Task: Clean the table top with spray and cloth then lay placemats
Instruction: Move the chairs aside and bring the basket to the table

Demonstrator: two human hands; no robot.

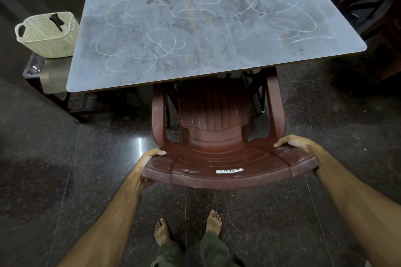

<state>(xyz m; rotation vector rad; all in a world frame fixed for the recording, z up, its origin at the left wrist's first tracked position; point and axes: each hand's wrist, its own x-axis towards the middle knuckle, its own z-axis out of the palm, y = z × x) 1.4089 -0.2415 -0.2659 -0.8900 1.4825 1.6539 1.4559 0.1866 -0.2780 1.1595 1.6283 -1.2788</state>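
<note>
Grey rectangular laminate table top [217, 28] with rounded corners, sitting level, long side across the view. Pretty grubby: covered in looping white chalk-like scribbles, dark smudges, a brownish worn patch near the far edge. Thin brown edge band showing along the near side. No spray, cloth or placemats on it.

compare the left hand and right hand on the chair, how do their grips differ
The left hand sits on the left end of the chair backrest's top edge, the right hand on the right end. The left hand's fingers curl under the backrest with the thumb on top; the right hand lies more over the top, fingers pointing inward. The left hand sits lower in view than the right hand. Both are bare and grip the same chair.
</note>
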